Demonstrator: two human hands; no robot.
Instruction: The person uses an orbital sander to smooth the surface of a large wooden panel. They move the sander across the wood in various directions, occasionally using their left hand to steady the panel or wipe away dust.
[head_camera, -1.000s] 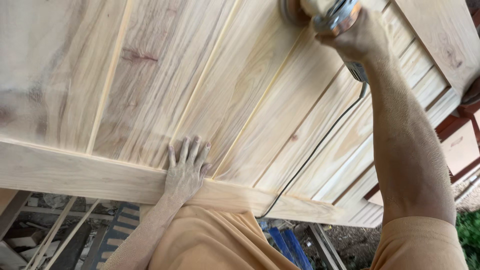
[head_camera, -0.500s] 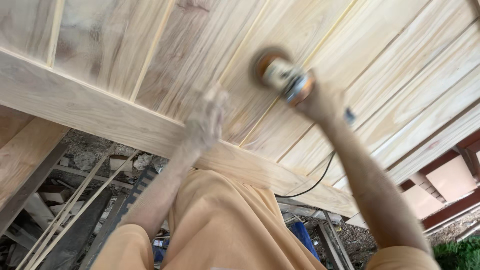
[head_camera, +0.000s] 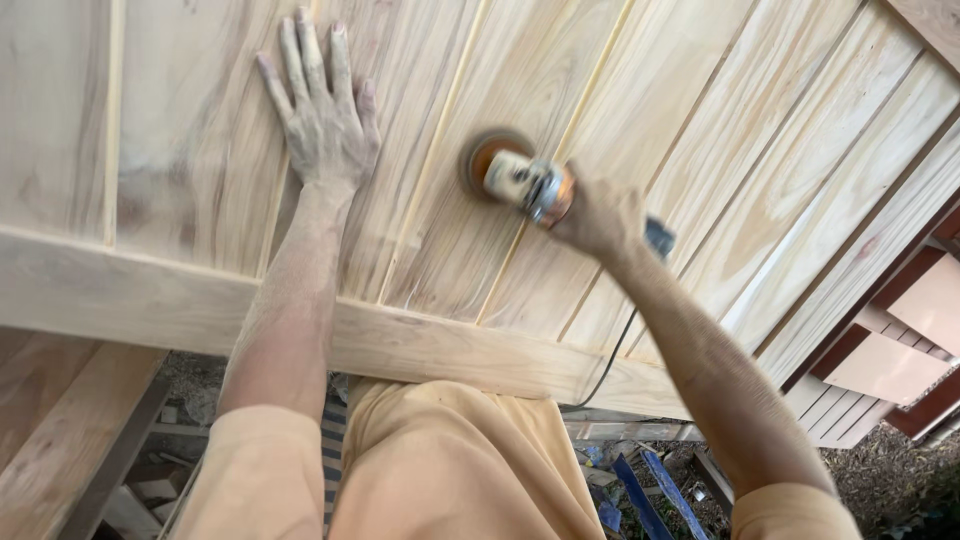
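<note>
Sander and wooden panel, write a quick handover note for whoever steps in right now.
Left hand: flat and open on the wooden panel, fingers spread, holding nothing.
Right hand: gripping the sander, its disc pressed on the planks near the panel's middle; the cord drops over the lower rail.
Done: cannot tell which planks are already sanded.
Left: sanding in progress; check the surface by touch.

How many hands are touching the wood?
1. The left hand lies flat on the wooden panel. The right hand grips the sander instead, whose disc meets the wood.
</note>
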